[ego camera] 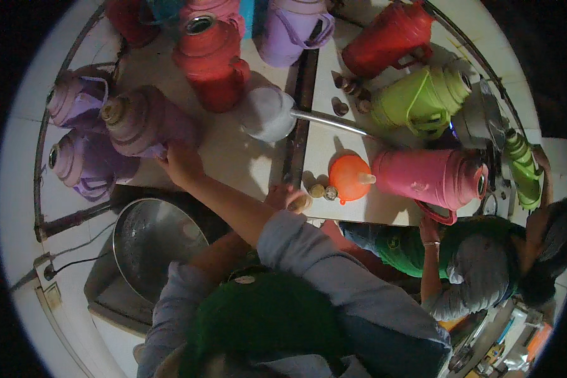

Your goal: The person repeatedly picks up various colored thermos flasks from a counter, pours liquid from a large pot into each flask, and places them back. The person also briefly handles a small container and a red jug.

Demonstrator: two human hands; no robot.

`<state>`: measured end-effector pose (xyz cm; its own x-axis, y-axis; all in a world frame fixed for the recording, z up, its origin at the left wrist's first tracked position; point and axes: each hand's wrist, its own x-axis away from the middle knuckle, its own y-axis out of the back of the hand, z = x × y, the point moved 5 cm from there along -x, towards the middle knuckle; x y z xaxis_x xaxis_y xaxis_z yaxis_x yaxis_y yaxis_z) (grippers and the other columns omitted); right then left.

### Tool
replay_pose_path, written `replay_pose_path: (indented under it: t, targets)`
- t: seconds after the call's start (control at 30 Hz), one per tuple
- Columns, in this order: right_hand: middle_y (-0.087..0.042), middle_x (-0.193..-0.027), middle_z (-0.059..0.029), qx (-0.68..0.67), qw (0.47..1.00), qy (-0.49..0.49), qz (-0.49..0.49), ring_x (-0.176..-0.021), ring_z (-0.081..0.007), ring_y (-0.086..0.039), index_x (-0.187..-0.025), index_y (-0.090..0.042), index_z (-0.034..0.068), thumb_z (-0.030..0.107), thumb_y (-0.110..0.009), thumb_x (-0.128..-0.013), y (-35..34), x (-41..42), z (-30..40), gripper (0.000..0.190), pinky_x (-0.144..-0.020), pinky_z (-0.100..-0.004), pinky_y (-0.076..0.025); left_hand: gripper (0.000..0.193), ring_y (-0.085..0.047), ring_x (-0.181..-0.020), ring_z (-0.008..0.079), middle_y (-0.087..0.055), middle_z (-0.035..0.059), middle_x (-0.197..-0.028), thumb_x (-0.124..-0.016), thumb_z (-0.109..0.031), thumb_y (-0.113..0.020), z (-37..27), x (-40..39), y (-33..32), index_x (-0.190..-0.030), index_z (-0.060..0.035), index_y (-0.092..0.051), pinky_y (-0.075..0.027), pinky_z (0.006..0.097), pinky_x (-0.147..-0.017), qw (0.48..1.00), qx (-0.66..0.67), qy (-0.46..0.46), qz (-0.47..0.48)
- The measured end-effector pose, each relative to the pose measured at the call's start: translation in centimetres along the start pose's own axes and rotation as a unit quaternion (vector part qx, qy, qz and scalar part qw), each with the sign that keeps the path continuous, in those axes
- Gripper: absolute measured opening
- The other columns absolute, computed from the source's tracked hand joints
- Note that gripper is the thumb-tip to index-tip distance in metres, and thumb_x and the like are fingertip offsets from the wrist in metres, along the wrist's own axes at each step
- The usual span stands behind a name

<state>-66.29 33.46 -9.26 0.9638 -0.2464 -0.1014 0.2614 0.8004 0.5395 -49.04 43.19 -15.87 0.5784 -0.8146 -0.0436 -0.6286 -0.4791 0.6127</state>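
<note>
My arms cross, the right forearm above the left. My right hand (182,163) grips the handle side of a mauve thermos flask (144,120), which has a cork stopper (109,111) in its mouth. Near the table's front edge, my left hand (281,196) is closed on a pale stopper (300,202), slightly blurred. Two small stoppers (317,190) stand right of it, beside an orange plastic funnel (349,178). Two open purple flasks (71,158) stand at the left. A red flask (212,64) and a white ladle (268,114) with a metal handle lie beyond my hands.
A steel basin (158,241) sits below the table's left front edge. Pink (420,175), lime green (418,101), red (387,40) and lilac (293,30) flasks crowd the table's right and back. At the right, a co-worker's hand (429,229) is by the pink flask's handle.
</note>
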Motion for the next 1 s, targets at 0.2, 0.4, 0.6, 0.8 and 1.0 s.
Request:
replay_pose_path:
  t: [0.2,0.4,0.6,0.8,1.0]
  targets:
    - [-0.055,-0.077,-0.0160,0.013,0.999,0.009,0.035,-0.077,-0.0315,-0.054,-0.082,-0.056,0.002,0.027,-0.060,-0.071,0.2,-0.5,-0.7,0.027,-0.065,-0.0402,-0.044,0.038,-0.045,-0.089,0.0278,-0.046,0.0125,-0.100,-0.066,-0.017,-0.064,-1.0,-8.0,-3.0,-0.102,-0.0136,-0.054,-0.035,0.0389,-0.082,0.995,0.014,0.034,-0.098]
    - [-0.055,-0.078,-0.0156,-0.023,1.000,0.010,0.006,-0.076,-0.0313,-0.054,-0.083,-0.055,0.002,0.029,-0.060,-0.071,0.6,-0.2,-0.5,0.030,-0.066,-0.0403,-0.044,0.062,-0.042,-0.093,0.0306,-0.046,0.0132,-0.102,-0.061,-0.032,-0.069,-0.9,-8.1,-5.6,-0.114,-0.0104,-0.045,-0.036,0.0400,-0.080,0.996,-0.073,0.029,-0.042]
    - [-0.056,-0.081,-0.0158,-0.040,0.999,0.003,-0.010,-0.078,-0.0324,-0.054,-0.088,-0.055,0.004,0.029,-0.059,-0.072,0.8,0.2,-0.1,0.030,-0.065,-0.0412,-0.044,0.072,-0.041,-0.096,0.0308,-0.042,0.0147,-0.107,-0.061,-0.030,-0.069,-0.5,-7.9,-5.1,-0.120,-0.0073,-0.036,-0.033,0.0399,-0.084,0.999,0.033,0.006,-0.016]
    - [-0.056,-0.084,-0.0162,-0.036,0.999,-0.008,0.010,-0.080,-0.0324,-0.054,-0.090,-0.054,0.003,0.029,-0.057,-0.073,0.6,0.1,-0.5,0.031,-0.065,-0.0416,-0.044,0.066,-0.041,-0.099,0.0317,-0.042,0.0132,-0.109,-0.064,-0.024,-0.068,1.5,-6.2,-4.9,-0.120,-0.0083,-0.036,-0.034,0.0398,-0.082,0.986,0.070,-0.056,-0.138]
    - [-0.056,-0.080,-0.0162,-0.011,1.000,-0.002,-0.002,-0.079,-0.0329,-0.054,-0.087,-0.054,0.004,0.034,-0.055,-0.075,0.3,0.0,-0.7,0.032,-0.064,-0.0419,-0.044,0.036,-0.046,-0.094,0.0208,-0.049,0.0094,-0.105,-0.079,-0.012,-0.049,10.6,5.7,5.3,-0.114,-0.0084,-0.042,-0.038,0.0357,-0.076,0.977,-0.005,0.211,-0.041]
